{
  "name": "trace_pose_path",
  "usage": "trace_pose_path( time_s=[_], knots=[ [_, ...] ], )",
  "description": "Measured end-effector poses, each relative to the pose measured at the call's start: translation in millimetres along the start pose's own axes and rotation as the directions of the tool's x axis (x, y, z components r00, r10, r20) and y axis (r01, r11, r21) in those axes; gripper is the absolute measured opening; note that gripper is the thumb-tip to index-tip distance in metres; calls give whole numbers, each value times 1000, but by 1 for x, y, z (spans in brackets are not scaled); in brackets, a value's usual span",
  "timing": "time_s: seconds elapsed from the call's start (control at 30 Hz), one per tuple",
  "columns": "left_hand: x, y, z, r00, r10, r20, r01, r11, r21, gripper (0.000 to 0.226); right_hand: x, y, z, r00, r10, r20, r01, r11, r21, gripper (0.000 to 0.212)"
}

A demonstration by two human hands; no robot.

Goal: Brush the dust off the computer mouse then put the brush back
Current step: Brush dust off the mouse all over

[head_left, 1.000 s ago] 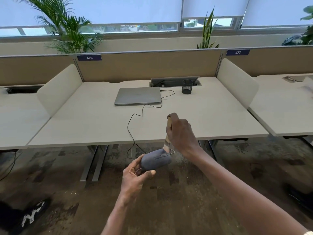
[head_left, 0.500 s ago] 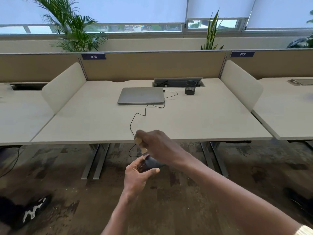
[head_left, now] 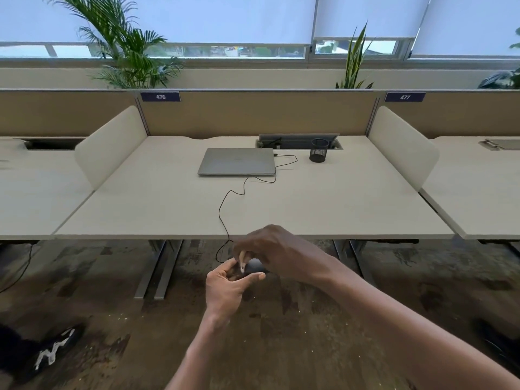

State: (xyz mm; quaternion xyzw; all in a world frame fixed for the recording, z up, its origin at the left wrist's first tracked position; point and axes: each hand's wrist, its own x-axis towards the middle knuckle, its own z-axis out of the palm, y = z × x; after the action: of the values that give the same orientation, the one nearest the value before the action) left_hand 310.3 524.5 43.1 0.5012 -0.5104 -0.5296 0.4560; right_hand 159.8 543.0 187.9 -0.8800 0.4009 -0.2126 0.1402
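Observation:
My left hand (head_left: 228, 288) holds the dark grey computer mouse (head_left: 254, 268) below the desk's front edge, above the floor; only a small part of the mouse shows between my hands. My right hand (head_left: 277, 249) is closed on a small brush (head_left: 242, 260) with a pale wooden handle, and hovers over the mouse, covering most of it. The brush points down at the mouse near my left fingers. The bristles are blurred and mostly hidden. The mouse's black cable (head_left: 225, 209) runs up over the desk edge to the closed grey laptop (head_left: 237, 161).
The pale desk (head_left: 337, 204) has a black mesh pen cup (head_left: 318, 150) at the back right, beside an open cable tray (head_left: 298, 140). White side dividers (head_left: 109, 144) flank the desk. Metal desk legs (head_left: 157, 271) stand under it. A dark shoe (head_left: 42, 353) lies at the lower left on the floor.
My right hand swung the brush from upright at the mouse's right end down and left across the mouse, now covering it. The camera view shifted slightly.

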Motion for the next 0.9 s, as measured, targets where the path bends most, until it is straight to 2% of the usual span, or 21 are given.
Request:
trace_pose_path(
  time_s=[0.13, 0.23, 0.3, 0.37, 0.47, 0.53, 0.77, 0.9],
  knots=[
    [0, -4, -4, 999, -37, -3, 37, 999, 6, 70, -18, 0, -10, 999, 13, 47, -15, 999, 30, 13],
    [-3, -3, -4, 999, -28, -38, 29, 999, 14, 82, -26, 8, -15, 998, 40, 42, -39, 999, -34, 22],
    [-4, -2, -3, 998, -13, -54, 14, 1000, 12, 82, -29, 15, -14, 998, 55, -19, -57, 994, -92, 22],
    [-4, 1, -3, 998, 1, -61, 0, 1000, 9, 79, -33, 20, -13, 981, 118, -154, -120, 993, -2, 19],
    [-3, 3, -3, 997, 9, -77, -8, 1000, 13, 82, -37, 14, -3, 889, 276, -366, -210, 955, 209, 14],
    [-4, 4, -3, 996, -11, -86, 11, 1000, -3, 85, -40, 7, 11, 835, 354, -420, -255, 927, 275, 15],
    [-9, 7, -2, 996, -11, -88, 8, 999, -36, 81, -55, 11, 36, 696, 487, -527, -356, 872, 336, 12],
    [-10, 3, -6, 995, -30, -91, 26, 999, -42, 77, -69, 21, 34, 636, 515, -575, -411, 857, 312, 12]
  ],
)
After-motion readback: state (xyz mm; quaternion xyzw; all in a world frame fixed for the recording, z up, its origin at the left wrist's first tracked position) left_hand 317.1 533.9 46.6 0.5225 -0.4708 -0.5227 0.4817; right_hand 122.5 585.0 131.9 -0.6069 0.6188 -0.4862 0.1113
